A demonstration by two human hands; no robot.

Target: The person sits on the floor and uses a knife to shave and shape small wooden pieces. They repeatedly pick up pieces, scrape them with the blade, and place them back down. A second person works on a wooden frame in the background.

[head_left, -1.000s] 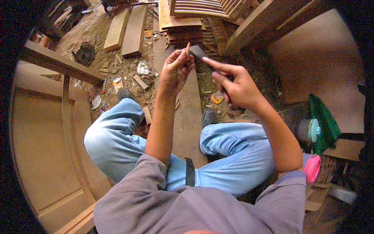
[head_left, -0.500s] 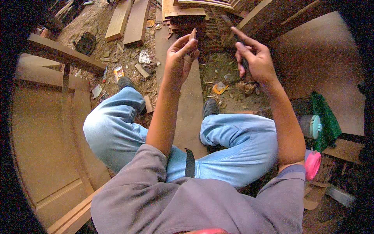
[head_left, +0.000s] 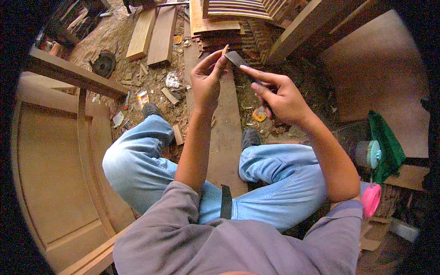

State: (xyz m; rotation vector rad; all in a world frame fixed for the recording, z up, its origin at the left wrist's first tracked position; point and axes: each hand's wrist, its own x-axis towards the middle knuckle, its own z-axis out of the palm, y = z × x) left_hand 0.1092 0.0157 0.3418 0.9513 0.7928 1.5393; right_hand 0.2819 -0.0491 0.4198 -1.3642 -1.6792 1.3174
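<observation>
Across the littered dirt floor (head_left: 110, 41), the largest shapes run out into the dark fisheye rim: on the left a panelled wooden door (head_left: 55, 169), smooth, with a recessed field, its outer edge bending away; on the right a plain brown sheet (head_left: 380, 87), cut off the same way. The person's faded blue jeans (head_left: 133, 160) spread to both sides of a long flat plank (head_left: 224, 156), whose far end disappears behind stacked wood. At the top edge a slatted wooden frame (head_left: 238, 11) is partly cropped, and left of it lie two thick sawn boards (head_left: 162, 36) with visible grain. By the right elbow, a crumpled green cloth (head_left: 385, 146) hangs behind a tub (head_left: 366, 154) with a turquoise end; its contents cannot be made out. Below sits a pink round-rimmed piece (head_left: 371, 200), half behind the sleeve, its inside unclear. The right hand (head_left: 284, 98) has its grip closed around a flat grey-bladed tool (head_left: 236, 58), index finger laid along the metal, the handle mostly hidden in the palm. The left hand (head_left: 207, 81) pinches a thin, pale wood sliver (head_left: 225, 49) whose tip points up above the plank; its lower part is covered by fingers. The blade's end meets or nearly meets it; which, I cannot tell.
</observation>
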